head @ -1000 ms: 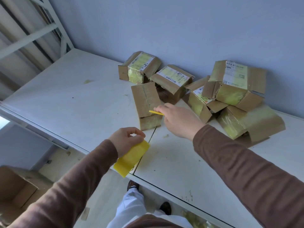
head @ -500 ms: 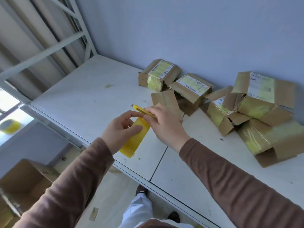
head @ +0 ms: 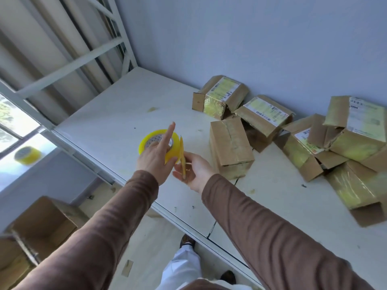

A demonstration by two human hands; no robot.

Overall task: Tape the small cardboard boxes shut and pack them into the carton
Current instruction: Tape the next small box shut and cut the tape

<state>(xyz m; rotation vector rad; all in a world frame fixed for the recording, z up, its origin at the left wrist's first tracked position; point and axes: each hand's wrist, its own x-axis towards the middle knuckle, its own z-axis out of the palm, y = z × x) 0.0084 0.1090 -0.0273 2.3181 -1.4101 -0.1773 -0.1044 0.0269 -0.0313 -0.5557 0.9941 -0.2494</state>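
Over the near table edge, left hand [head: 156, 158] has the yellow tape roll [head: 159, 144], index finger pointing straight out, the rest wrapped around or behind it. Exact grip is hidden. Right hand [head: 193, 169] is loosely cupped, palm up, with a thin yellow cutter [head: 182, 158] standing on edge in it; the fingers barely close on it.

Risks, my read:
- Cutter slips from that slack hold and drops off the edge.
- If the blade is out, it's right beside the left hand. Can't tell whether it is.
- Loose tape end folds back onto the roll and gets lost.

Small boxes [head: 230, 147] sit on the white table [head: 109, 114]. The nearest is closed, just beside the right hand; the others are heaped against the blue-grey wall [head: 251, 38], some with flaps open. The open carton [head: 41, 225] is on the floor, lower left. A second tape roll [head: 27, 154] sits by the window; white rack frame [head: 83, 55] is behind.
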